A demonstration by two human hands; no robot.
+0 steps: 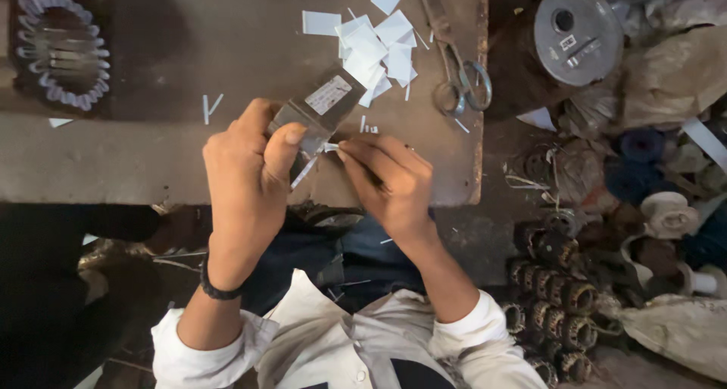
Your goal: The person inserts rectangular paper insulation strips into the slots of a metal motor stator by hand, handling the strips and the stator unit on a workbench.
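- My left hand (246,181) is raised, fingers curled shut, thumb pressed flat along the top.
- My right hand (390,181) sits just beside it, fingertips (344,150) pinched together, pointing at the left thumb.
- Both forearms angle inward, sleeves pushed up.

A worn wooden workbench (151,154) with a dull brown top fills the far left and middle of the scene; its right edge (480,93) is chipped and rusty. The far left part of the top lies in deep shadow, while the middle catches soft, flat light. Under the bench and to the near left the space is almost black. To the right of the bench a dark, grimy floor (485,237) shows, crowded with clutter: a round grey metal disc (577,33) at the far right, crumpled brownish sacking (674,74) beside it, and rows of small copper-wound coils (553,313) at the near right.
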